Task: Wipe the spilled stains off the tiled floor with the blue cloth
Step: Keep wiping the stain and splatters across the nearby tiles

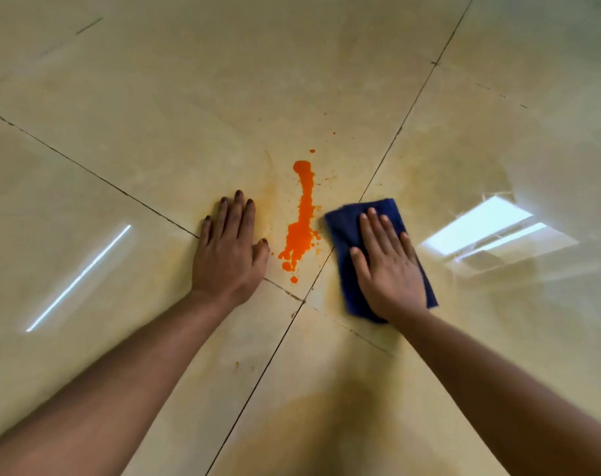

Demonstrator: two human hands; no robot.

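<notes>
A long orange stain (pixel 301 218) runs down the glossy beige tiled floor (pixel 175 125), with small orange splashes around it. To its right lies the folded blue cloth (pixel 346 231), and my right hand (pixel 388 266) presses flat on it with straight fingers. The cloth's left edge sits just right of the stain, not touching its main streak. My left hand (pixel 228 249) rests flat on the tile just left of the stain, fingers straight and together.
Dark grout lines (pixel 388 156) cross near the stain's lower end. A faint yellowish smear (pixel 275 201) surrounds the spill. Bright window reflections (pixel 491 231) shine on the tiles at right and left. A small orange speck (pixel 237 364) lies nearer me.
</notes>
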